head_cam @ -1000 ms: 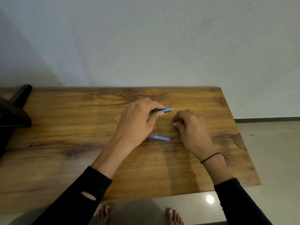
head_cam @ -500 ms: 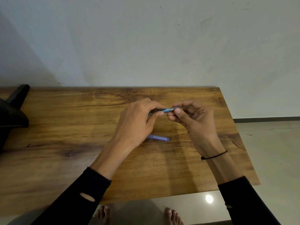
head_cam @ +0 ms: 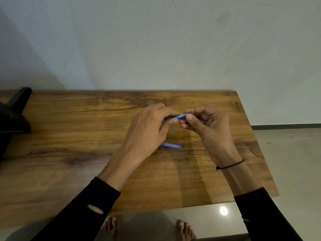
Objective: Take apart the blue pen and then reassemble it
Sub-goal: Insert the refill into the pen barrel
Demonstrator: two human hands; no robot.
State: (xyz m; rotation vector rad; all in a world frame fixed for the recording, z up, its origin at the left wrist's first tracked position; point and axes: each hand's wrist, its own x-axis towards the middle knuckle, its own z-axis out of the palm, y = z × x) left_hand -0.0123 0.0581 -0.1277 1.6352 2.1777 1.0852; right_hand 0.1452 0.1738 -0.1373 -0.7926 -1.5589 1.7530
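The blue pen body (head_cam: 179, 116) is held level above the wooden table (head_cam: 69, 136), between both hands. My left hand (head_cam: 147, 131) grips its left part, most of which is hidden under the fingers. My right hand (head_cam: 205, 126) pinches the pen's right end with thumb and forefinger. A separate blue pen piece, the cap (head_cam: 172, 146), lies flat on the table just below the hands, partly covered by my left hand.
A black object (head_cam: 13, 117) stands at the table's far left edge. A pale wall rises right behind the table. The table's right edge drops to a tiled floor (head_cam: 286, 153). Bare feet (head_cam: 184, 230) show below the front edge.
My right hand rose from the table to the pen's right end and closed on it. My left hand kept holding the pen. The cap on the table stayed put.
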